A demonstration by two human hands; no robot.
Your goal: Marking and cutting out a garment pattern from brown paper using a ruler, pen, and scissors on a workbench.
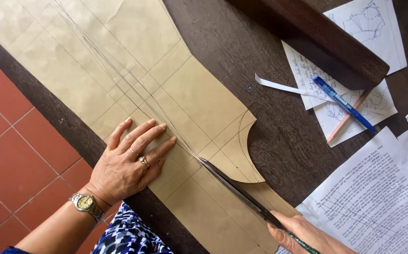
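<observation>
**A:** From my remote seat, starting closest in: the right hand (pixel 307 235) sits at the bottom edge, grip closed around the green handles of the scissors (pixel 234 188). The blades point up and left, lying along a ruled pencil line on the brown pattern paper (pixel 199 94). Looks to me like the cutting step, partway into the sheet.

**B:** And the other hand?

**A:** The left hand (pixel 129 164) is pressed flat on the paper just beside the blade tips, fingers spread, grip open, holding nothing. Wristwatch and rings on it. The paper stretches across the dark wooden counter (pixel 279 131) toward the top left, with a curved notch already cut out on its right side.

**B:** What does the next snip need?

**A:** I'd guess keeping the blades on that line while the flat hand stops the sheet from sliding. Farther back: printed sheets (pixel 378 197), a blue pen (pixel 342 101), a pencil (pixel 347 120), sketches, and a dark wooden board (pixel 326 42).
</observation>
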